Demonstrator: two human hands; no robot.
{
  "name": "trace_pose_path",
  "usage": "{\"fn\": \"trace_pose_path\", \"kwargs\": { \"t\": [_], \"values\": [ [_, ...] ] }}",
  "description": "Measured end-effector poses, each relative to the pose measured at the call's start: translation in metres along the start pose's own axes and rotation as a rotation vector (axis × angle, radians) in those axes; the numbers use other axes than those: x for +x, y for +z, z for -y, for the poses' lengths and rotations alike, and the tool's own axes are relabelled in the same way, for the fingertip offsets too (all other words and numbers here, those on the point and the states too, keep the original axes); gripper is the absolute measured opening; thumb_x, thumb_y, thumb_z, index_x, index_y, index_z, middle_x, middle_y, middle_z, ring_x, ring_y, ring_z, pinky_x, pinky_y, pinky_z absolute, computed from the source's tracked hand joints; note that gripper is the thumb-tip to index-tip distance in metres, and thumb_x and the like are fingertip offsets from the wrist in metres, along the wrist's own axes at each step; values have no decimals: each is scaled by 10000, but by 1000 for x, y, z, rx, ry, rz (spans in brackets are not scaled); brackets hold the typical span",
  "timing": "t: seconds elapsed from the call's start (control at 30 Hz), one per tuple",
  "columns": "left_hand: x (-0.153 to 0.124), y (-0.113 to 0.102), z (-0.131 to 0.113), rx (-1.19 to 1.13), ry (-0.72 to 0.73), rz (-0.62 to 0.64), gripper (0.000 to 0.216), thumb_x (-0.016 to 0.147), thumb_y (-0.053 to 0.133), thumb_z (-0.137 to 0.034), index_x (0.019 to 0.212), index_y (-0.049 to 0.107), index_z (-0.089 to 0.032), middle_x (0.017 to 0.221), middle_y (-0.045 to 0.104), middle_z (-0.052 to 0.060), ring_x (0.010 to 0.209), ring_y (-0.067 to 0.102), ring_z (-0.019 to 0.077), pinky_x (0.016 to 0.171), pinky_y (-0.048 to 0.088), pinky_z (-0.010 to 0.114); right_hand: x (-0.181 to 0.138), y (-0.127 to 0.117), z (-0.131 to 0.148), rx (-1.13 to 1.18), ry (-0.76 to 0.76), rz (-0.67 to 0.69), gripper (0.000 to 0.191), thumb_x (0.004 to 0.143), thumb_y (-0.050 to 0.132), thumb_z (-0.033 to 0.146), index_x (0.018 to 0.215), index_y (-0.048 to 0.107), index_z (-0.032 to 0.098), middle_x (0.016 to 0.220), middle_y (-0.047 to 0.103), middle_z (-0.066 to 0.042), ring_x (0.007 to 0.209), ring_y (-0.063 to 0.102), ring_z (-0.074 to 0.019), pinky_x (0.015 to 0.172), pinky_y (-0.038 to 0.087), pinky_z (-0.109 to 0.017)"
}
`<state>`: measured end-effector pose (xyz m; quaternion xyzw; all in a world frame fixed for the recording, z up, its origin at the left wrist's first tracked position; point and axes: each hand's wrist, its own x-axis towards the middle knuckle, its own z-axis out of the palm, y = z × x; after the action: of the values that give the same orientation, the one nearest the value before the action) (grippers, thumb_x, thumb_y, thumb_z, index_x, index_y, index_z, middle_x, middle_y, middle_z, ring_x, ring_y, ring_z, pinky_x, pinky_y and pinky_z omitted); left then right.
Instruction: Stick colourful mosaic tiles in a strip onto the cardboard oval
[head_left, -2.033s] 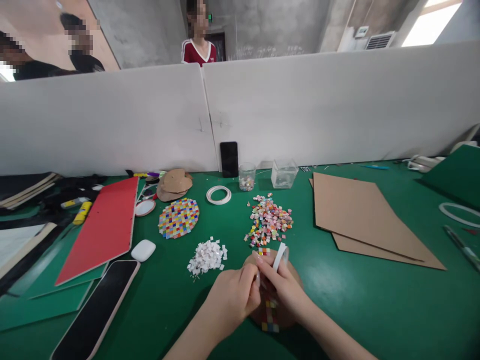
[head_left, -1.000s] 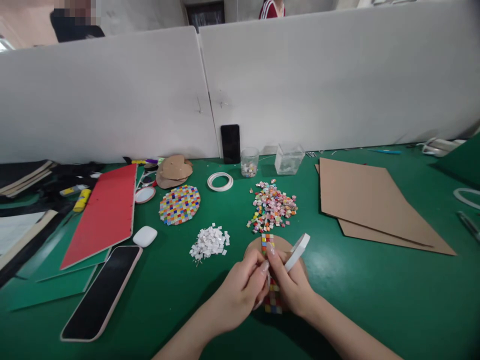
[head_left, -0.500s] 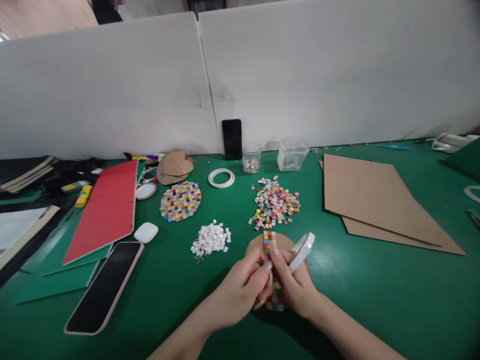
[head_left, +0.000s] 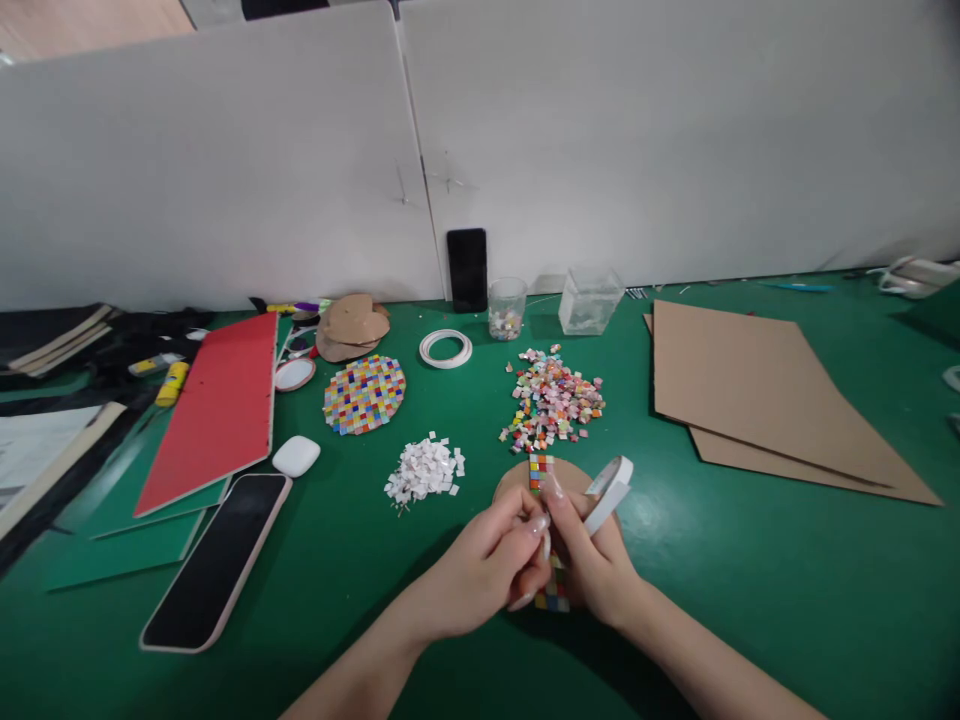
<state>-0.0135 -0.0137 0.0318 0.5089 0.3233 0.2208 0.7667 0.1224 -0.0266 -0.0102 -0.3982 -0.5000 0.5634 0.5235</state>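
Observation:
My right hand (head_left: 596, 560) is closed around a roll of white tape (head_left: 611, 497), which sticks out to the right of its thumb. My left hand (head_left: 499, 555) is closed in a pinch right against it, and a short pale strip of tape (head_left: 547, 545) shows at its fingertips. Both hands are over a round cardboard disc (head_left: 574, 478), largely hidden beneath them. Down the disc's middle runs a band of small coloured mosaic tiles (head_left: 541, 466), partly covered by my fingers.
Loose coloured tiles (head_left: 555, 400) are heaped beyond the disc, with white paper squares (head_left: 425, 470) to the left. Around them are a tiled disc (head_left: 365, 395), a tape ring (head_left: 445, 349), a plastic cup (head_left: 507, 310), a clear box (head_left: 590, 302), cardboard sheets (head_left: 739, 390) and a phone (head_left: 217, 565).
The whole view has shifted slightly, so things on the table appear a little higher and further right. Both hands keep nearly the same pose over the disc, still holding the tape.

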Motion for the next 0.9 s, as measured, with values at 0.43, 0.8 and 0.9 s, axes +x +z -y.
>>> {"fn": "trace_pose_path", "kwargs": {
  "t": [0.43,0.8,0.9],
  "values": [
    [0,-4,4,82,22,-25,186,923,356,-277,756,365,-195,507,389,-85,429,319,56,435,272,179,-3,-1,-2,44,79,62,415,927,389,462,633,492,188,536,513,13,488,466,-106,440,357,-212],
    [4,-1,6,-99,1,-34,271,870,474,-401,728,389,-186,495,416,-83,373,306,33,374,249,152,-7,-2,-4,33,116,20,425,900,411,510,640,492,183,492,456,35,429,412,-92,414,353,-209],
    [3,-3,5,-78,-6,-51,263,889,436,-385,729,421,-177,468,393,-84,367,299,37,361,230,149,-6,-2,-5,15,97,-37,433,887,444,508,608,485,180,476,424,48,410,388,-78,392,336,-194]
  ]
}}
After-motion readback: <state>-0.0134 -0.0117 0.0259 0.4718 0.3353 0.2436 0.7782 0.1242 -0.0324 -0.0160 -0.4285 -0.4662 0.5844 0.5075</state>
